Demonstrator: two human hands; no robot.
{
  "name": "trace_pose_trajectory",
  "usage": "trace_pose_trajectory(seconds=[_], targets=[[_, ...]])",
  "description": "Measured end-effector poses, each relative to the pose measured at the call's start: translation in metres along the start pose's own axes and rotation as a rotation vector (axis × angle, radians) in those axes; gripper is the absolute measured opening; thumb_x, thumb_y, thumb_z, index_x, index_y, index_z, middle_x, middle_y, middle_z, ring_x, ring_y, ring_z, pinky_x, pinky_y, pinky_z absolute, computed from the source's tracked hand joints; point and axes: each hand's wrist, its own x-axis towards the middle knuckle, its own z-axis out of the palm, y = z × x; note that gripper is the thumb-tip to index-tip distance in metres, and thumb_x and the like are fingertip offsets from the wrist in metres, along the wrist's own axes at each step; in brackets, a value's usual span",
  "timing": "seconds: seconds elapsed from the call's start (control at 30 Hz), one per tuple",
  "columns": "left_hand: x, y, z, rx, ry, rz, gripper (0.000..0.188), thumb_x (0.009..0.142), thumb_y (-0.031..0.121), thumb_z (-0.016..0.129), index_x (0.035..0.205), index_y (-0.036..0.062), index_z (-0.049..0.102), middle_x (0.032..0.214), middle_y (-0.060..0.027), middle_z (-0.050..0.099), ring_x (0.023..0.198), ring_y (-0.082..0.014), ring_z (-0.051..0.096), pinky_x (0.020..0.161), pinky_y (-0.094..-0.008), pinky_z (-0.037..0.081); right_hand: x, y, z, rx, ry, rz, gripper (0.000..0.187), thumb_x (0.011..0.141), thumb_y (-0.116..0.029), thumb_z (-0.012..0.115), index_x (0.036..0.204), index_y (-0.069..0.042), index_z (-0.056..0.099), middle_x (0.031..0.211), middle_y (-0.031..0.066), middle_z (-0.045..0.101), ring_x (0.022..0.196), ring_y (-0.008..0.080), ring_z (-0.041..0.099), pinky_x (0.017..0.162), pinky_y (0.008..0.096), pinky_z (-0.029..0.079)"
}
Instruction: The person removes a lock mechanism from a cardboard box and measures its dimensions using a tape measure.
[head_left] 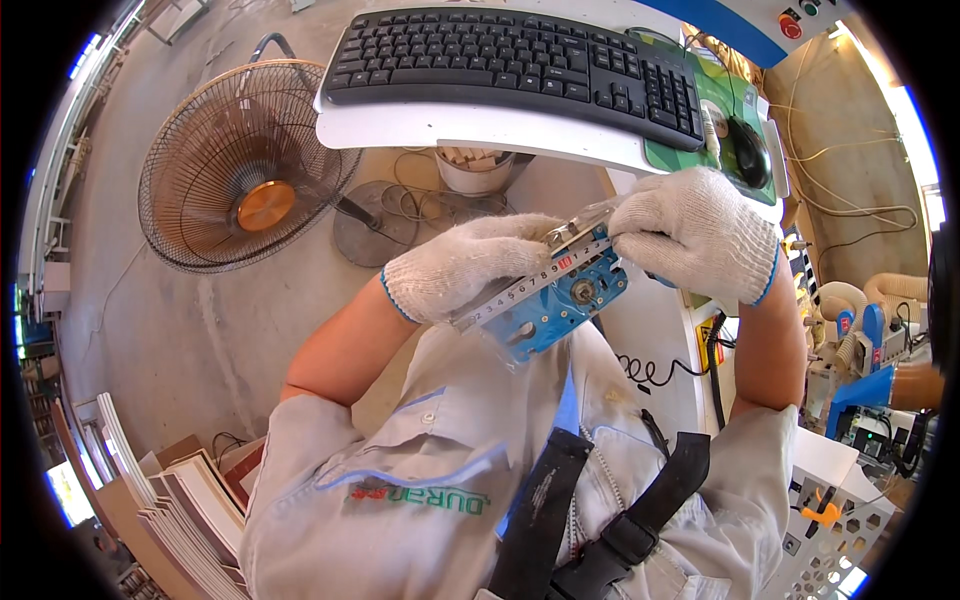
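Note:
In front of my torso is a blue metal lock case with round holes and a hub, wrapped in a clear plastic bag. A white tape measure blade lies slantwise along its upper edge. My left hand, in a white knitted glove, is closed on the lock case's far left edge, thumb toward the blade. My right hand, gloved alike, pinches the tape measure at the case's right end, together with some of the bag. Its curled fingers hide the rest of the tape.
Beyond my hands, a white shelf carries a black keyboard and a black mouse on a green mat. A wire-caged fan stands left, near a white bucket. Stacked boards lean lower left; machinery is right.

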Motion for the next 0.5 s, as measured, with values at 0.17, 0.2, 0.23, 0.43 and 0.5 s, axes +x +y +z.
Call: trace_pose_trajectory(seconds=[0.17, 0.2, 0.23, 0.43, 0.5], targets=[[0.0022, -0.0004, -0.0025, -0.022, -0.010, 0.008, 0.069, 0.099, 0.023, 0.070, 0.156, -0.0102, 0.047, 0.141, -0.0237, 0.066, 0.123, -0.0260, 0.070, 0.106, -0.0369, 0.057, 0.0008, 0.0012, 0.0020, -0.020, 0.005, 0.000, 0.026, 0.093, -0.025, 0.063, 0.094, -0.003, 0.076, 0.088, 0.0182, 0.070, 0.087, 0.0379, 0.071, 0.080, 0.0469, 0.057], [0.0012, 0.0003, -0.0014, -0.025, -0.008, 0.009, 0.069, 0.099, 0.023, 0.070, 0.156, -0.0102, 0.047, 0.141, -0.0237, 0.066, 0.123, -0.0260, 0.070, 0.106, -0.0369, 0.057, 0.0006, 0.0019, 0.0030, -0.026, 0.020, -0.012, 0.026, 0.093, -0.025, 0.063, 0.094, -0.003, 0.076, 0.088, 0.0182, 0.070, 0.086, 0.0379, 0.071, 0.080, 0.0467, 0.056], [-0.0003, 0.0026, 0.0006, -0.013, -0.004, 0.003, 0.064, 0.101, 0.022, 0.067, 0.154, -0.0092, 0.049, 0.138, -0.0197, 0.067, 0.120, -0.0226, 0.068, 0.104, -0.0351, 0.056, 0.0011, 0.0022, 0.0030, -0.035, 0.034, -0.027, 0.026, 0.092, -0.026, 0.063, 0.093, -0.003, 0.075, 0.087, 0.0182, 0.069, 0.086, 0.0379, 0.070, 0.079, 0.0465, 0.056], [-0.0010, 0.0049, 0.0021, 0.052, 0.021, -0.002, 0.058, 0.101, 0.020, 0.065, 0.150, -0.0077, 0.054, 0.134, -0.0151, 0.068, 0.118, -0.0188, 0.067, 0.102, -0.0326, 0.054, 0.0016, 0.0034, 0.0060, -0.029, 0.051, -0.037, 0.025, 0.092, -0.026, 0.063, 0.091, -0.004, 0.075, 0.086, 0.0171, 0.069, 0.084, 0.0379, 0.070, 0.078, 0.0457, 0.056], [-0.0015, 0.0050, 0.0026, 0.051, 0.019, 0.002, 0.057, 0.100, 0.020, 0.066, 0.149, -0.0075, 0.055, 0.134, -0.0148, 0.068, 0.118, -0.0186, 0.067, 0.103, -0.0324, 0.054, 0.0007, 0.0036, 0.0062, -0.034, 0.055, -0.044, 0.024, 0.092, -0.025, 0.064, 0.092, -0.005, 0.076, 0.086, 0.0168, 0.069, 0.085, 0.0378, 0.070, 0.078, 0.0456, 0.056]])
